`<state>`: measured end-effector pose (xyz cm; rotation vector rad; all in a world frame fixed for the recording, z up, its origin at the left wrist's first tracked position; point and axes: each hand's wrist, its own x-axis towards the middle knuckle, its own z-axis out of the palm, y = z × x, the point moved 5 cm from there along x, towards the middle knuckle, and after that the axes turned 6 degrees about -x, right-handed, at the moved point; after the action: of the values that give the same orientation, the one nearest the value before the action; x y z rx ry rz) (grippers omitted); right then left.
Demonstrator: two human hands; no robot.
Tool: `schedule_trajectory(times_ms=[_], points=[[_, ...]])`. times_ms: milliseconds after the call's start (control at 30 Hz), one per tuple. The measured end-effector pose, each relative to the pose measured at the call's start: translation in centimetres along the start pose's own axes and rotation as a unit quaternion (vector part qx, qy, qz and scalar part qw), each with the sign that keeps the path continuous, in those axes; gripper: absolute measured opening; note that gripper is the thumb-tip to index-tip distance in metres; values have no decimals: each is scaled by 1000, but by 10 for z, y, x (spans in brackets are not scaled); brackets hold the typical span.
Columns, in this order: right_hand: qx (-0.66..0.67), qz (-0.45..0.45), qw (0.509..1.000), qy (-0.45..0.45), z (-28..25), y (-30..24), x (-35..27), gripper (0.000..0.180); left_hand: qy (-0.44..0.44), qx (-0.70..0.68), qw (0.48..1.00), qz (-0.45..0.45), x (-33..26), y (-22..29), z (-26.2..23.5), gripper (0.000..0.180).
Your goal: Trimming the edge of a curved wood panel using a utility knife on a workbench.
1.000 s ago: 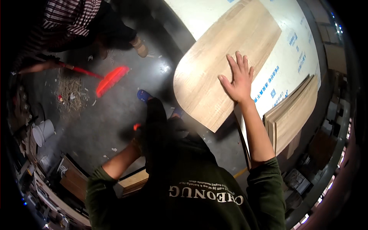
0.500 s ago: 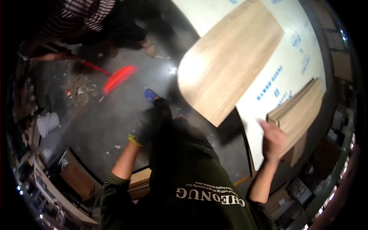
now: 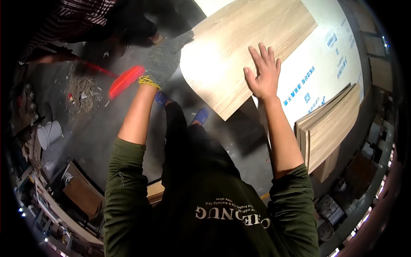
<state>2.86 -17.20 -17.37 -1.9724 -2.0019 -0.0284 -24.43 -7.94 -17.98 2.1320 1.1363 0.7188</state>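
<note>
A light wood-grain board (image 3: 239, 38) with one rounded corner lies partly over a white printed sheet surface (image 3: 295, 115) and sticks out past its left side. My left hand (image 3: 165, 60), in a grey glove with a yellow cuff, is at the board's left edge. Its fingers look stretched out along that edge; whether they touch it is hard to tell. My bare right hand (image 3: 264, 77) is flat on the board near its right edge, fingers spread.
A stack of wood-grain boards (image 3: 327, 128) stands on the right. At the left, another person holds a red broom (image 3: 126, 81) beside a pile of shavings (image 3: 81, 94). A white bucket (image 3: 49, 134) is on the floor further left.
Both my hands have moved forward, the left to the board's edge and the right from near the stack onto the board. The board's near corner has shifted left. The broom has moved slightly left.
</note>
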Motion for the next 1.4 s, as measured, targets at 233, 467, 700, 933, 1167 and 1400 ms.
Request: schedule_trajectory(times_ms=[233,467,700,933,1167,1400], points=[[1,9,1000,3,5,-2,8,59,35,15,999,-28,-32,12,13,45],[2,11,1000,3,2,-1,6,59,127,116,976,130,-133,73,65,18],[2,11,1000,5,6,-1,9,58,-132,-43,974,180,-214,130,168,34],[12,49,998,-29,3,14,31,60,68,-46,996,-22,-95,73,39,32],[471,8,820,-325,-138,-112,-16,64,-16,56,998,-19,-49,40,47,50],[484,-287,789,-247,-277,-244,-61,59,-75,-101,966,-226,-45,52,51,50]])
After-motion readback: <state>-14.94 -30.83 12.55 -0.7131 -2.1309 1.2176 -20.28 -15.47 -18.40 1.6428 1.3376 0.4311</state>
